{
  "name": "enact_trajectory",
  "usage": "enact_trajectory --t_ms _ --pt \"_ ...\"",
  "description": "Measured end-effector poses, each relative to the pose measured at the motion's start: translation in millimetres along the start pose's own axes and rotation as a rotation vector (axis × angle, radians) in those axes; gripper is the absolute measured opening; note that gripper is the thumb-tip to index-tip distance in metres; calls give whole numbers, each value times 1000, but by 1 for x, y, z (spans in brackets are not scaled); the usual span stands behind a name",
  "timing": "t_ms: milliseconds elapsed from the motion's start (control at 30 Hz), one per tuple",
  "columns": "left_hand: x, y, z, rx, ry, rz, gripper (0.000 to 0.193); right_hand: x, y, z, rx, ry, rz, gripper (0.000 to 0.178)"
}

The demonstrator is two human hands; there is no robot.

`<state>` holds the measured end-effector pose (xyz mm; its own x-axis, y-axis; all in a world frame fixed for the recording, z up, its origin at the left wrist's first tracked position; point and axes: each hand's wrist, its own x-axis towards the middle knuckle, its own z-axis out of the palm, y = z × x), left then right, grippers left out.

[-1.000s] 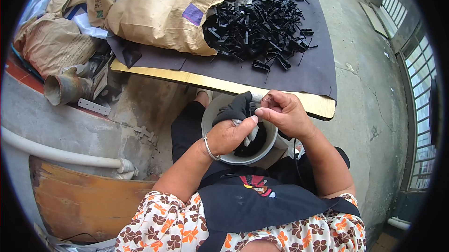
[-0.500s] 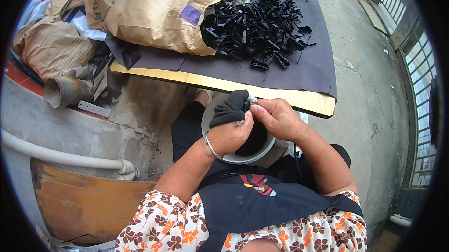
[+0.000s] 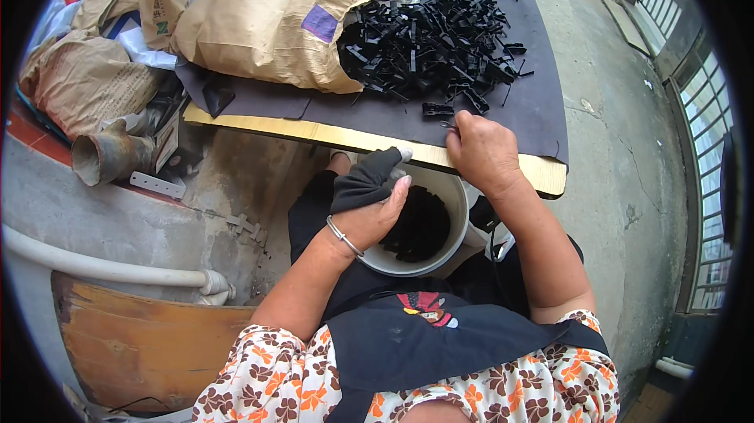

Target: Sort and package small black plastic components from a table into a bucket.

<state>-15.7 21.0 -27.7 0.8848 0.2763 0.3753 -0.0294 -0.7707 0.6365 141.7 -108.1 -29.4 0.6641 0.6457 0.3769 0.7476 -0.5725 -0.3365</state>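
Note:
Over the left rim of a pale bucket [image 3: 458, 244] is my left hand [image 3: 367, 215], with a metal bangle at the wrist. A dark grey glove [image 3: 363, 181] with pale fingertips covers its fingers; the thumb is bare and stands apart from them. I see nothing held there. At the table's front edge, my right hand [image 3: 485, 150] is bare, its fingers closed on a small thin metal tool [image 3: 448, 124] that mostly hides behind them. Just beyond its tip lies a black plastic clip [image 3: 437, 109]. Dark pieces [image 3: 424, 223] fill the bottom of the bucket.
A heap of black plastic parts [image 3: 440, 38] spills from a brown paper sack [image 3: 259, 26] onto the dark-covered table [image 3: 528, 128]. Left stand another paper bag [image 3: 102, 81], a rusty pipe piece [image 3: 110, 152] and a white pipe [image 3: 102, 262]. A barred window [image 3: 707, 156] is at right.
My hands have parted. The right one has moved up and right to the table edge with the thin tool; the left has shifted slightly left and its thumb has come away from the fingers.

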Motion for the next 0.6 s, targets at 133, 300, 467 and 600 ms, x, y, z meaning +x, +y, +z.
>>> enact_trajectory --t_ms 133,300,467,600 --pt "18 8 -6 -114 70 17 36 -9 8 -11 137 39 -1 13" --pt "32 16 -22 150 93 361 42 -12 7 -42 455 109 -164 13" --pt "28 42 -31 61 -218 396 43 -21 5 -31 1032 -295 132 17" --pt "27 41 -28 -150 -290 504 38 -28 -17 -32 1391 -558 323 15"
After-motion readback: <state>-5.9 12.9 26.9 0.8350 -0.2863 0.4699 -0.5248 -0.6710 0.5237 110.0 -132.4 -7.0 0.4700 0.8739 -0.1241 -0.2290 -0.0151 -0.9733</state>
